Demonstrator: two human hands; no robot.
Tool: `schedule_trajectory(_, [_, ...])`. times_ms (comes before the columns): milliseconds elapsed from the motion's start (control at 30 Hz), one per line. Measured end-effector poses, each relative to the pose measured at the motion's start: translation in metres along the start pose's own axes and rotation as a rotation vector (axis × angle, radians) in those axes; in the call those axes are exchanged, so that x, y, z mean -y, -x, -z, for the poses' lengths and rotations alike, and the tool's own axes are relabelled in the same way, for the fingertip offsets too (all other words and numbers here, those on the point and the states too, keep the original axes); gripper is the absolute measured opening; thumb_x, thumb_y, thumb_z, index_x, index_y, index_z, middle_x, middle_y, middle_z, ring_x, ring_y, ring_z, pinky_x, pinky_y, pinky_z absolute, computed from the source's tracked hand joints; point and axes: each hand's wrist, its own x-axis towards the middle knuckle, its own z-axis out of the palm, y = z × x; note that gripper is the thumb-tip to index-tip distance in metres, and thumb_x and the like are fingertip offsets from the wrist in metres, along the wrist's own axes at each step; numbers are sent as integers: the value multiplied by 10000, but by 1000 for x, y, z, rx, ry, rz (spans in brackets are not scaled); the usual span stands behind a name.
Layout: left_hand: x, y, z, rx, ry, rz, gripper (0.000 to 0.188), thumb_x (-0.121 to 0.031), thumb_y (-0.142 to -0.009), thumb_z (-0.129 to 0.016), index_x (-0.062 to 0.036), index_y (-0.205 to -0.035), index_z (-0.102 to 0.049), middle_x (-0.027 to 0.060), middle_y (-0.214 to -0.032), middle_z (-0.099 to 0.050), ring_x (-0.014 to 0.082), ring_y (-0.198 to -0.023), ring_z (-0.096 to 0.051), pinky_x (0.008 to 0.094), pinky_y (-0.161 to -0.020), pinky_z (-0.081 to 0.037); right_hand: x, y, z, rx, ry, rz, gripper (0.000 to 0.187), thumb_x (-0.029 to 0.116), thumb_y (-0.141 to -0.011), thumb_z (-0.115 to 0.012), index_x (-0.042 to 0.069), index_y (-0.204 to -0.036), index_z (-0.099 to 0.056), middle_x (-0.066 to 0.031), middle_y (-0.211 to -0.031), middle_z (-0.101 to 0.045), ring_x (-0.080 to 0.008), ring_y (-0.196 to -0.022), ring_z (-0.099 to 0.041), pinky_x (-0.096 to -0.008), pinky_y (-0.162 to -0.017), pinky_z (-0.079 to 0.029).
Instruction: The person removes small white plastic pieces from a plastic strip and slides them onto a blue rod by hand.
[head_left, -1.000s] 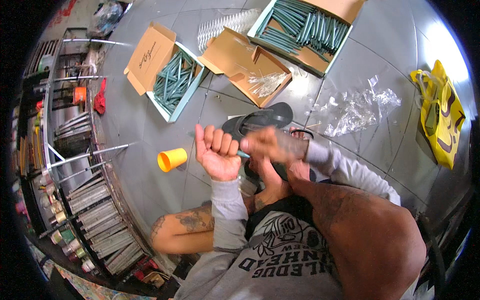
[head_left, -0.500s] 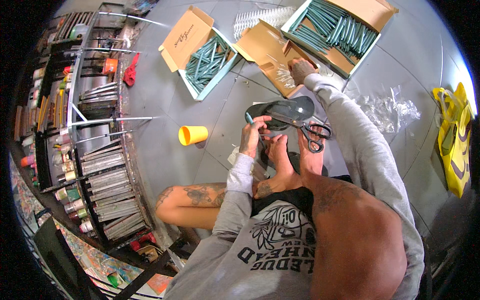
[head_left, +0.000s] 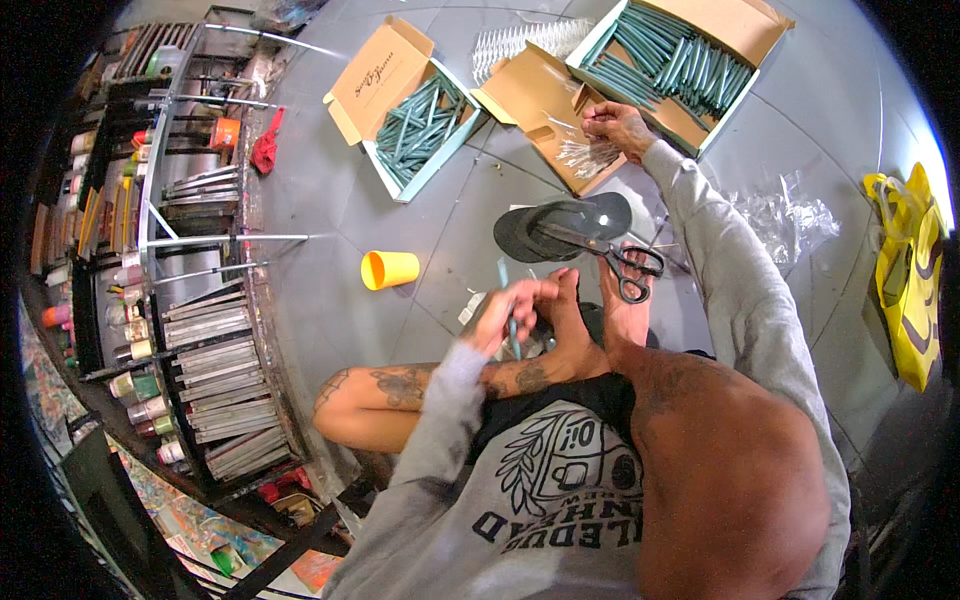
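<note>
My left hand [head_left: 508, 314] is closed around a slim teal stick [head_left: 503, 272], held upright above my bare foot. My right hand [head_left: 620, 130] is over the open brown cardboard box [head_left: 530, 92], its fingertips pinched together; whatever is between them is too small to make out. A bunch of thin white sticks [head_left: 588, 155] lies in that box beside the hand. Large black-handled scissors [head_left: 632, 270] rest across a black flip-flop [head_left: 520, 232], next to my feet. Behind the right hand stands a box packed with teal sticks [head_left: 680, 60].
A second open box of teal sticks [head_left: 425, 125] stands at the far left. Nearer sits a yellow cup [head_left: 390, 269] on its side. Crumpled clear plastic [head_left: 785, 220] and a yellow bag [head_left: 908, 275] lie to the right. A paint-stained shelf rack [head_left: 215, 330] lines the left.
My left hand has drawn down toward my body with the teal stick. My right hand has risen from the white sticks and shifted slightly right, fingers now pinched.
</note>
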Motion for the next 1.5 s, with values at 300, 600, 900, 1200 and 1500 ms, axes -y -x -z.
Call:
schedule_trajectory(300, [40, 254, -16, -642, -884, 177, 450, -401, -1036, -425, -11, -1190, -588, 65, -1017, -592, 177, -878, -572, 328, -728, -492, 32, 39, -4, -10, -230, 20, 365, 40, -824, -773, 0, -1153, -620, -84, -1088, -681, -181, -1019, -663, -298, -895, -552])
schedule_trajectory(600, [181, 218, -27, -332, -146, 138, 525, -466, -1065, -385, -21, -1325, -489, 48, -1223, -553, 182, -1131, -506, 317, -997, -391, 52, 90, -12, -133, -293, -28, 320, -12, -847, -735, -12, -1137, -600, -119, -1109, -696, -208, -1005, -696, -298, -892, -577])
schedule_trajectory(900, [60, 179, -64, -639, 306, 69, 605, -531, -1042, -390, -51, -1406, -439, 77, -1404, -502, 172, -1314, -446, 332, -1096, -346, 82, 141, -73, 56, -550, -185, 369, -23, -952, -544, -55, -1314, -482, -114, -1072, -653, -216, -982, -665, -326, -922, -563])
schedule_trajectory(1200, [-59, 53, -91, -610, -412, -722, 378, -305, -966, -661, -17, -1208, -623, 31, -1016, -639, 75, -795, -545, 197, -680, -442, 121, 205, -131, 126, -716, -283, 84, -33, -912, -474, -28, -872, -548, -143, -902, -589, -261, -907, -645, -420, -910, -563])
schedule_trajectory(1500, [-68, 10, -89, -656, -557, -969, 203, -179, -926, -700, 11, -950, -631, 118, -850, -661, 209, -757, -651, 318, -674, -518, 123, 226, -130, 68, -333, -111, 109, 67, -877, -619, -32, -922, -623, -123, -927, -689, -174, -870, -658, -302, -815, -536])
